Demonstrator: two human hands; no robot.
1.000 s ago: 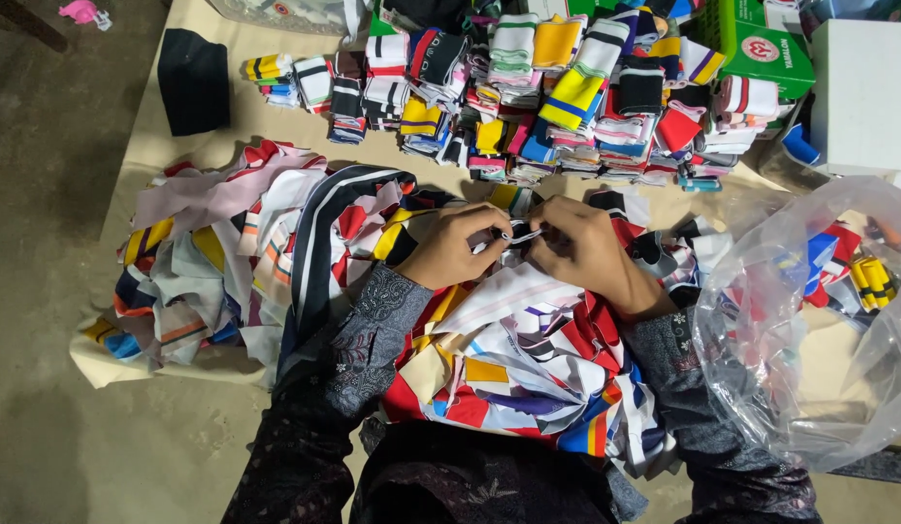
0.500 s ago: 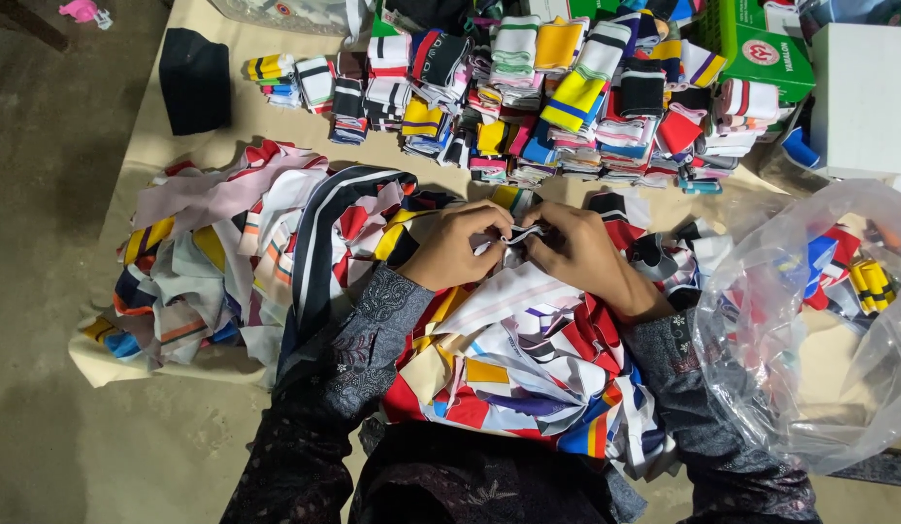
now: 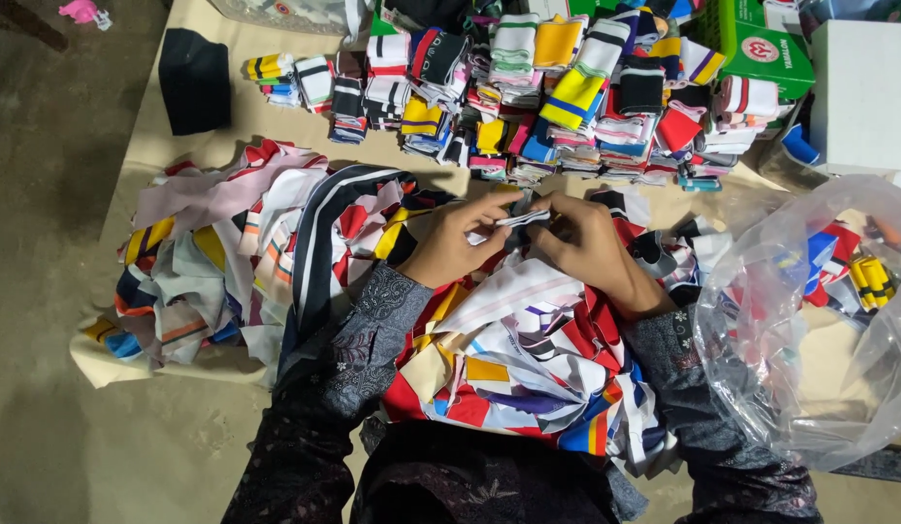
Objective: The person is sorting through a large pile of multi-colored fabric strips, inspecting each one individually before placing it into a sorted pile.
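Head view. Left hand (image 3: 457,243) is raised just above the loose heap of cloth strips (image 3: 528,369) in the person's lap, fingers curled, thumb and forefinger closed on the left end of a narrow white-and-dark striped strip (image 3: 515,220). Right hand (image 3: 588,245) meets it from the other side, knuckles up, fingertips pinched on the same strip's right end. The two grips are nearly touching, the strip stretched short between them, roughly level. Both forearms in dark patterned sleeves (image 3: 368,335) angle inward from the lower frame edge.

A second spread of mixed coloured scraps (image 3: 227,252) lies left of the hands on the beige tabletop (image 3: 276,126). Folded, stacked bands (image 3: 567,87) sit in rows beyond the hands. A clear plastic bag (image 3: 809,320) with coloured pieces inside sits to the right, near the right forearm. A black folded cloth (image 3: 193,78) lies at the far left of the tabletop; a white box (image 3: 863,92) at the far right.

Versus half a second earlier: hands hold the same place and the same pinch; strip end shifted only slightly. Heaps and bag unchanged.
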